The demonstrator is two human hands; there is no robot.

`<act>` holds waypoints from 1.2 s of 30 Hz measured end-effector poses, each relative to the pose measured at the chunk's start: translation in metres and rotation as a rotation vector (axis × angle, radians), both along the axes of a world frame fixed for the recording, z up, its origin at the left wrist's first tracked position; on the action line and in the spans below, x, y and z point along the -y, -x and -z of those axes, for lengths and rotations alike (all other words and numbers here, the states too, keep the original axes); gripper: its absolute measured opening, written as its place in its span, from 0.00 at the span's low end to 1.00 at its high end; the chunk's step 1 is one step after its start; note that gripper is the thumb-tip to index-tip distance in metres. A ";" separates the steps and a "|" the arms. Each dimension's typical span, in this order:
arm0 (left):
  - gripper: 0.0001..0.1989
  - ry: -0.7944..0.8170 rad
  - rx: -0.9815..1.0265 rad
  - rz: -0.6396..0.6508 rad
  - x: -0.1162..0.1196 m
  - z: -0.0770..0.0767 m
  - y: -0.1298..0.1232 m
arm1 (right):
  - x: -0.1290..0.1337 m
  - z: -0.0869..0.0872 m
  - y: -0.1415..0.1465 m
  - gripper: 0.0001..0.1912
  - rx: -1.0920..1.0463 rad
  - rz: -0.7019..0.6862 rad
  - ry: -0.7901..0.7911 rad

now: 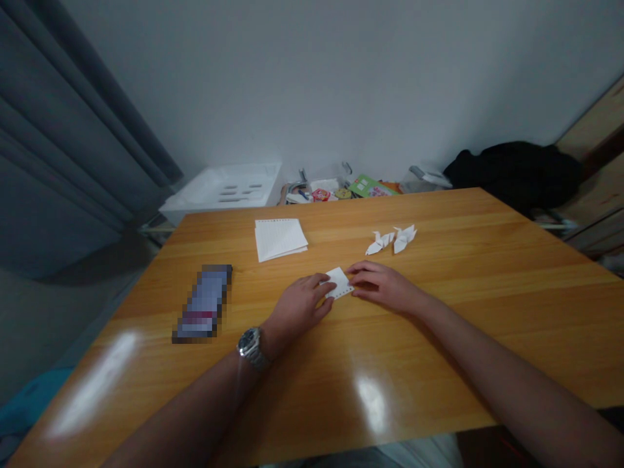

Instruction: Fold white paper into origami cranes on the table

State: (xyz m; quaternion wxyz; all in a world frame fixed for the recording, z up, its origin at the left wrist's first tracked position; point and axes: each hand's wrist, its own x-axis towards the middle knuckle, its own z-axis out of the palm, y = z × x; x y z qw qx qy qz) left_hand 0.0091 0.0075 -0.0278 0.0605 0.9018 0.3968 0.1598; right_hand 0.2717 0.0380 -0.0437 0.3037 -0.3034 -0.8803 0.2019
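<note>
A small folded piece of white paper (341, 284), with punched holes along its lower edge, lies on the wooden table in front of me. My left hand (305, 302), with a metal watch on its wrist, has its fingers over the paper's left side and grips it against the table. From the right, my right hand (383, 286) reaches the paper's edge, its slightly bent fingers apart and their tips at or beside it. Beyond that hand sit two folded paper cranes, a left crane (379, 243) and a right crane (404, 239).
A stack of lined, hole-punched sheets (280, 239) lies at the back left of the table (292, 403). Nearer on the left is a phone (205, 304), its screen blurred. Past the far edge stand a white plastic tray (234, 185), a green booklet (370, 186) and a black cloth heap (517, 172).
</note>
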 end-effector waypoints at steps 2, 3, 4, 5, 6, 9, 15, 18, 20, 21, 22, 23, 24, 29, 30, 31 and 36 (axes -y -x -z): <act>0.16 -0.004 0.007 -0.002 0.000 0.000 0.000 | -0.001 0.000 -0.001 0.07 0.004 -0.006 -0.004; 0.16 -0.006 0.009 -0.003 0.000 0.000 0.000 | -0.001 0.000 0.000 0.06 0.009 -0.006 -0.008; 0.16 -0.007 0.008 -0.002 0.000 0.000 0.000 | -0.001 0.000 0.000 0.06 0.013 -0.005 -0.015; 0.16 -0.009 0.007 -0.003 0.000 0.000 0.000 | -0.001 0.000 0.000 0.06 0.021 -0.004 -0.022; 0.16 -0.011 0.006 -0.004 0.000 0.000 0.001 | -0.001 -0.001 0.001 0.06 0.028 -0.003 -0.030; 0.16 -0.015 0.009 0.003 0.001 0.000 0.001 | 0.000 -0.002 0.002 0.06 0.039 -0.004 -0.058; 0.17 -0.013 0.001 -0.004 0.000 -0.001 0.000 | 0.001 -0.004 0.004 0.07 0.014 -0.001 -0.073; 0.16 -0.015 -0.005 0.000 -0.001 -0.001 -0.001 | 0.001 -0.003 0.004 0.07 0.011 0.004 -0.065; 0.16 -0.024 -0.006 0.002 -0.001 0.000 -0.001 | 0.001 -0.003 0.004 0.07 0.011 0.011 -0.056; 0.15 -0.027 -0.007 0.001 -0.001 0.000 -0.001 | 0.001 -0.002 0.004 0.07 0.011 0.013 -0.052; 0.15 -0.028 -0.007 0.000 -0.001 0.000 -0.001 | 0.001 -0.002 0.003 0.07 0.010 0.014 -0.046; 0.15 -0.027 -0.007 0.001 -0.001 0.000 -0.001 | 0.001 -0.002 0.003 0.07 0.006 0.012 -0.040; 0.15 -0.026 -0.005 0.001 -0.001 -0.001 -0.001 | 0.001 -0.002 0.002 0.06 0.003 0.005 -0.033; 0.15 -0.013 0.004 -0.002 -0.001 -0.002 -0.001 | 0.001 -0.003 0.001 0.09 0.012 -0.038 -0.026; 0.15 -0.012 0.006 -0.002 -0.001 -0.002 -0.001 | 0.001 -0.004 0.001 0.09 0.011 -0.036 -0.029; 0.15 -0.013 0.009 -0.001 -0.001 -0.001 -0.001 | 0.001 -0.004 0.001 0.08 0.009 -0.029 -0.032; 0.15 -0.036 0.026 0.007 -0.001 0.000 -0.001 | 0.003 -0.005 0.006 0.07 -0.004 -0.007 -0.051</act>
